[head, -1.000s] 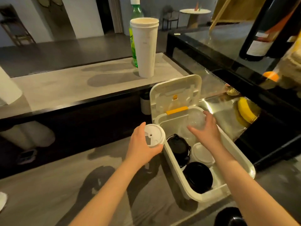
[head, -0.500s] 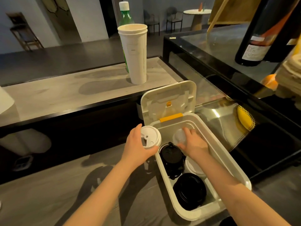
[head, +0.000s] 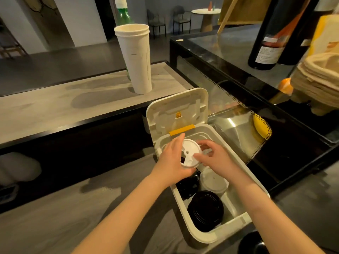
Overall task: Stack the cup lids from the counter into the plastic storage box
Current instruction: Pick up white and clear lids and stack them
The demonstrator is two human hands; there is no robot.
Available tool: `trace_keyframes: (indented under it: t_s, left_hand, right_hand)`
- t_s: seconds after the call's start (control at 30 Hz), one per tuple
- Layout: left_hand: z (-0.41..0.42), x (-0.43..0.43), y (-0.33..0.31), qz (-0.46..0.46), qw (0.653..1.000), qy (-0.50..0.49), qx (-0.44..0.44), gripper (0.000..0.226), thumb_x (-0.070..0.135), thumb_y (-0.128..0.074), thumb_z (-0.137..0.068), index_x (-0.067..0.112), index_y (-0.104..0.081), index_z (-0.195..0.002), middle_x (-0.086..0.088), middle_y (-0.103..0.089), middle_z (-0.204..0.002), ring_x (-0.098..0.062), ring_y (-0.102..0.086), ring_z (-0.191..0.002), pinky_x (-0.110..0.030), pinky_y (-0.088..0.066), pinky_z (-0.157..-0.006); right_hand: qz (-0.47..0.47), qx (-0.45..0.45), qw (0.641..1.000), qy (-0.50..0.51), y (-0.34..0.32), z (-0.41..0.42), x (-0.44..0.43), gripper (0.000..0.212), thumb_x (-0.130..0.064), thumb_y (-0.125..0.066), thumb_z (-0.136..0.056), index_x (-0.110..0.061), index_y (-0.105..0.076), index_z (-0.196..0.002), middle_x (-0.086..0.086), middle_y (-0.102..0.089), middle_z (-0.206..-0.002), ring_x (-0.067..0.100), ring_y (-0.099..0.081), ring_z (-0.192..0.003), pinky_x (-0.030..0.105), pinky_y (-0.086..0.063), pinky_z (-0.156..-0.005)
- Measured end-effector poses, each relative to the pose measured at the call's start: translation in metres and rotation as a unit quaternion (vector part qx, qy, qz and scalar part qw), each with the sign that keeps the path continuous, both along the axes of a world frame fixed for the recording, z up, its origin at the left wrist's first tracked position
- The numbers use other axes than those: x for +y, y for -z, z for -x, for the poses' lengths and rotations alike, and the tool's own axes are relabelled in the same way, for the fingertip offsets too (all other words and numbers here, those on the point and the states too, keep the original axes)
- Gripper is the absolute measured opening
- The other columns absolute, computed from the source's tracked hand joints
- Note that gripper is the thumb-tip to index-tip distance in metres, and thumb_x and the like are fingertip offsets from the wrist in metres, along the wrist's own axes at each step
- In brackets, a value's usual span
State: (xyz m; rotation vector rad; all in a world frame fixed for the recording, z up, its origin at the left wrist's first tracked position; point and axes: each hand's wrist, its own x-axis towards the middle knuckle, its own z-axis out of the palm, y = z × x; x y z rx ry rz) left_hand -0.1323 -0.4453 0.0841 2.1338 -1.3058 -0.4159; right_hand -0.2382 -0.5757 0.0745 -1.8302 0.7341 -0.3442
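Note:
The white plastic storage box stands open on the grey counter, its hinged lid upright at the far end. Over the box's far half, my left hand grips a white cup lid by its left edge. My right hand meets it from the right, fingertips pinching the lid's right rim. Inside the box lie a black lid at the near end, a white lid beside it and another black lid, partly hidden under my left hand.
A tall stack of white paper cups and a green bottle stand on the raised ledge behind. A glass display case runs along the right, with dark bottles and a stack of beige trays on top.
My left hand carried the white lid rightward from beside the box to over its far half. My right hand rose from the box's bottom and took the lid's right rim.

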Motion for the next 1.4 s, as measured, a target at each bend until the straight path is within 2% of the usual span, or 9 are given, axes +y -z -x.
trace_keyframes:
  t_s: [0.1, 0.17, 0.37, 0.53, 0.63, 0.77, 0.87, 0.97, 1.4]
  left_hand:
    - [0.009, -0.003, 0.005, -0.011, 0.999, 0.032, -0.006, 0.104, 0.043, -0.072, -0.077, 0.018, -0.002, -0.15, 0.002, -0.014, -0.156, -0.016, -0.013, -0.142, -0.024, -0.017, -0.111]
    - [0.01, -0.002, 0.01, -0.046, 0.997, 0.043, -0.037, 0.097, 0.048, -0.065, -0.081, 0.017, -0.005, -0.15, 0.001, -0.014, -0.156, -0.016, -0.01, -0.144, -0.028, -0.014, -0.113]
    - [-0.007, -0.002, 0.027, -0.266, 0.93, 0.137, -0.214, 0.052, 0.053, -0.039, -0.093, 0.017, -0.054, -0.126, -0.002, -0.052, -0.133, -0.023, -0.035, -0.132, -0.048, -0.005, -0.114]
    - [-0.006, -0.012, 0.029, -0.319, 0.891, 0.181, -0.269, 0.048, 0.051, -0.031, -0.095, 0.015, -0.061, -0.102, -0.002, -0.064, -0.098, -0.025, -0.056, -0.099, -0.05, -0.016, -0.107]
    - [-0.006, -0.013, 0.03, -0.329, 0.877, 0.188, -0.294, 0.048, 0.049, -0.028, -0.096, 0.014, -0.061, -0.092, -0.004, -0.064, -0.09, -0.025, -0.056, -0.088, -0.045, -0.024, -0.099]
    - [-0.007, -0.013, 0.033, -0.319, 0.877, 0.188, -0.304, 0.049, 0.046, -0.027, -0.095, 0.013, -0.063, -0.087, -0.004, -0.065, -0.089, -0.024, -0.055, -0.083, -0.041, -0.026, -0.091]
    - [-0.007, -0.012, 0.034, -0.319, 0.877, 0.186, -0.307, 0.048, 0.045, -0.027, -0.095, 0.014, -0.063, -0.087, -0.004, -0.064, -0.088, -0.024, -0.055, -0.083, -0.04, -0.026, -0.089]
    - [-0.007, -0.012, 0.034, -0.317, 0.878, 0.183, -0.308, 0.047, 0.044, -0.026, -0.095, 0.014, -0.061, -0.086, -0.004, -0.064, -0.089, -0.024, -0.055, -0.083, -0.04, -0.026, -0.087]
    - [-0.001, -0.01, 0.02, -0.341, 0.871, 0.176, -0.307, 0.04, 0.04, -0.029, -0.096, 0.014, -0.057, -0.084, -0.004, -0.057, -0.08, -0.024, -0.05, -0.077, -0.038, -0.027, -0.088]
  right_hand:
    - [-0.02, 0.013, 1.0, 0.014, -0.005, 0.012, -0.006, 0.034, -0.005, -0.07, -0.079, -0.021, -0.06, -0.108, 0.005, -0.057, -0.097, 0.015, -0.059, -0.064, 0.024, -0.056, -0.058]
    - [0.028, 0.07, 0.997, 0.019, -0.006, 0.023, -0.014, 0.035, -0.008, -0.072, -0.078, -0.026, -0.058, -0.105, 0.001, -0.058, -0.096, 0.016, -0.062, -0.067, 0.029, -0.057, -0.062]
    - [0.189, 0.266, 0.945, -0.027, -0.003, 0.043, -0.029, 0.039, -0.022, -0.07, -0.081, -0.02, -0.056, -0.117, -0.006, -0.056, -0.089, 0.012, -0.056, -0.079, 0.021, -0.041, -0.061]
    - [0.284, 0.372, 0.883, -0.039, 0.012, 0.04, -0.014, 0.035, -0.018, -0.056, -0.089, -0.013, -0.05, -0.124, 0.009, -0.06, -0.117, 0.027, -0.057, -0.107, 0.032, -0.048, -0.084]
    - [0.325, 0.351, 0.878, -0.01, 0.016, 0.041, -0.006, 0.036, -0.015, -0.049, -0.091, -0.012, -0.046, -0.127, 0.01, -0.056, -0.121, 0.03, -0.057, -0.108, 0.035, -0.05, -0.084]
    - [0.316, 0.244, 0.915, -0.049, 0.019, 0.046, 0.001, 0.051, -0.027, -0.058, -0.089, -0.019, -0.042, -0.137, 0.004, -0.046, -0.136, 0.022, -0.047, -0.121, 0.029, -0.04, -0.096]
    - [0.282, 0.272, 0.908, -0.15, 0.023, 0.048, 0.005, 0.07, -0.033, -0.062, -0.088, -0.023, -0.028, -0.147, 0.0, -0.024, -0.155, 0.017, -0.024, -0.141, 0.027, -0.022, -0.112]
    - [0.276, 0.284, 0.906, -0.149, 0.031, 0.049, 0.004, 0.075, -0.033, -0.064, -0.087, -0.022, -0.024, -0.148, 0.002, -0.019, -0.156, 0.018, -0.017, -0.143, 0.026, -0.016, -0.114]
    - [0.348, 0.311, 0.881, -0.074, 0.034, 0.043, 0.02, 0.064, -0.046, -0.068, -0.077, -0.021, -0.04, -0.128, 0.003, -0.04, -0.13, 0.025, -0.033, -0.122, 0.032, -0.035, -0.098]
